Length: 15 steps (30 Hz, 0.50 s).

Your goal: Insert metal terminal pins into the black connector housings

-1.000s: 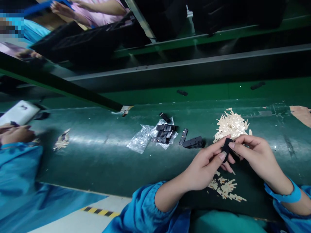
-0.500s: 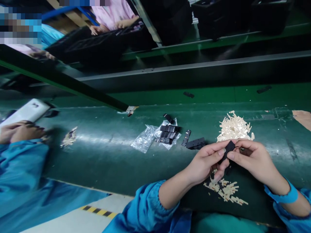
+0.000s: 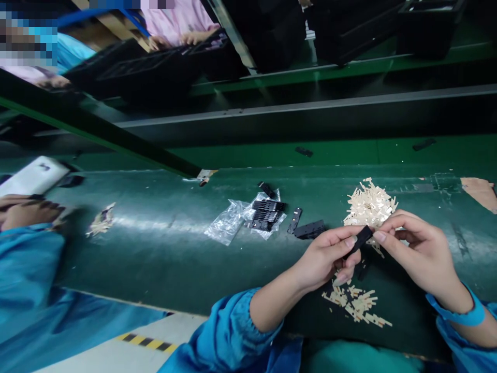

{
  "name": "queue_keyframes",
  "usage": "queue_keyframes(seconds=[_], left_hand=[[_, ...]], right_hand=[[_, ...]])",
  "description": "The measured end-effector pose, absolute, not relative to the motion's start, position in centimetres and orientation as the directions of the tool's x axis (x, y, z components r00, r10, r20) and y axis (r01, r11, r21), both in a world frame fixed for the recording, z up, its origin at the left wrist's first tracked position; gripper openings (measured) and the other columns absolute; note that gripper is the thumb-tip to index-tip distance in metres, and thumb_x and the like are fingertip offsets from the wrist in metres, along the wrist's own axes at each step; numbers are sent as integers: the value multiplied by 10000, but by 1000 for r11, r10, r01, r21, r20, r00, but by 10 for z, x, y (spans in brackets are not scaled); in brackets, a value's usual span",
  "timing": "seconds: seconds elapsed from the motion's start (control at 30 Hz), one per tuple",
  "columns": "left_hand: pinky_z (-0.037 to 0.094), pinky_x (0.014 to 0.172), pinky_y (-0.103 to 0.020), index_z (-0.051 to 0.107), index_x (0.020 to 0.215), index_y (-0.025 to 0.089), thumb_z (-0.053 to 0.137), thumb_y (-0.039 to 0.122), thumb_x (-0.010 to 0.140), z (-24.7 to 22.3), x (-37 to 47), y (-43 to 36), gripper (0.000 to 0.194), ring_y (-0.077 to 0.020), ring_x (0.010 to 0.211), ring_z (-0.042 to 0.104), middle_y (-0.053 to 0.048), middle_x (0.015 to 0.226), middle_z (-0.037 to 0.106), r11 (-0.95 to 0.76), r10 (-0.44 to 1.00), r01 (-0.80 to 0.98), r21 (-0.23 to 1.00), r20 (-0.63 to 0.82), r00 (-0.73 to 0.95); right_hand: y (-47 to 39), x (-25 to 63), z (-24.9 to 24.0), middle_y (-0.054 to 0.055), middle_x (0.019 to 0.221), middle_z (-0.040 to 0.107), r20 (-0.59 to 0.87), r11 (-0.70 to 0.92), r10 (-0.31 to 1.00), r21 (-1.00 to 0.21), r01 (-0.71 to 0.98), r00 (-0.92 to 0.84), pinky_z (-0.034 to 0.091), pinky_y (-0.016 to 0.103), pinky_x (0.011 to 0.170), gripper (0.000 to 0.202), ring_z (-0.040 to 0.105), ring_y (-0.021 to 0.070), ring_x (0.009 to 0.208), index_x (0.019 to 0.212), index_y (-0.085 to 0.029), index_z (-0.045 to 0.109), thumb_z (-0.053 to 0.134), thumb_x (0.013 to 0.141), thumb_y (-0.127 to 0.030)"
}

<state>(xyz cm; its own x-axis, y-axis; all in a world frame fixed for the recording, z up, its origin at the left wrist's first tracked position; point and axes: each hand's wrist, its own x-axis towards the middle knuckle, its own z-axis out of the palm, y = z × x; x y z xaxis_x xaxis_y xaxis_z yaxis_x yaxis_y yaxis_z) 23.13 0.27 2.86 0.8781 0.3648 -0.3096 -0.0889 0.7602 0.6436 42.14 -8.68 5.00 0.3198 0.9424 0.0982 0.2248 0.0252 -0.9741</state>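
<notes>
My left hand (image 3: 330, 256) grips a small black block-like part (image 3: 359, 242) between thumb and fingers, its far end pointing up and right. At that end my right hand (image 3: 407, 243) has thumb and forefinger pinched together; whatever lies between them is too small to make out. Behind the hands rises a heap of cream-coloured pieces (image 3: 368, 204), and a smaller scatter of cream pieces (image 3: 359, 304) lies in front. To the left are stacked black parts (image 3: 309, 229), a single black strip (image 3: 294, 220) and more black parts (image 3: 267, 213) on clear plastic.
A crumpled clear bag (image 3: 229, 223) lies left of centre on the green table (image 3: 163, 259). A co-worker's hands (image 3: 31, 213) are at far left beside a white object (image 3: 34, 176). A dark green beam (image 3: 116, 132) slants across; black bins (image 3: 429, 26) stand behind.
My right hand has shifted slightly right, with its fingers now at the black part's end. The black part has turned a little in my left hand. The whole view has moved slightly.
</notes>
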Motion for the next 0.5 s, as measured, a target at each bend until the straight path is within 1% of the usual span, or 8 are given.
queue_keyframes(seconds=[0.13,0.33,0.4,0.5], left_hand=[[300,405,-173,621,1369,155,682,365,956,30,231,2,467,-44,406,438,49,649,504,770,335,-75,633,-302,893],[239,426,-198,651,1225,128,718,392,918,31,233,3,410,-36,400,365,68,625,459,789,284,-19,614,-336,898],[202,431,-206,637,1226,122,708,420,920,32,233,4,433,-35,403,321,76,615,431,769,273,11,639,-345,898],[156,444,-209,581,1262,140,656,460,953,39,228,10,451,-40,422,229,97,595,375,697,238,82,712,-339,910]], right_hand=[[-86,424,50,26,805,639,64,3,949,-981,195,308,469,263,592,114,579,158,715,828,-233,729,748,922,-295],[-83,425,49,27,770,639,45,-5,956,-986,169,290,455,252,585,157,565,153,693,791,-213,723,754,906,-315],[-81,426,48,24,755,629,19,-24,960,-989,148,278,447,246,580,184,560,151,692,777,-207,717,758,899,-339],[-79,433,47,0,733,584,-88,-108,965,-992,70,246,423,234,553,256,530,140,670,762,-200,667,837,813,-385]])
